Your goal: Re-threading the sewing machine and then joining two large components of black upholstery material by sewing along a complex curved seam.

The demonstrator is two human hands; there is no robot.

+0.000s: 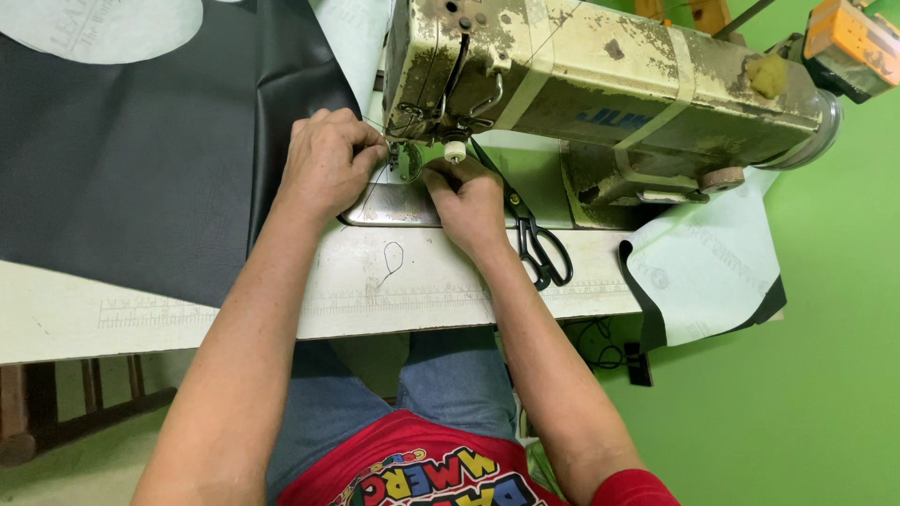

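Observation:
A worn cream sewing machine point(600, 84) stands on a pale table point(141, 314). My left hand point(323, 164) is at the needle area with its fingers pinched together on a thin thread point(375, 126). My right hand point(466, 201) rests just below the needle, fingertips closed at the presser foot point(408, 161). What the right fingertips pinch is hidden. A loose loop of dark thread point(392, 258) lies on the table in front of the metal needle plate point(389, 208).
Black scissors point(534, 239) lie right of my right hand. A large black leather-like sheet point(131, 159) covers the table's left part. White-backed material point(703, 262) hangs off the right edge. My knees in jeans point(441, 375) sit under the table. Green floor lies to the right.

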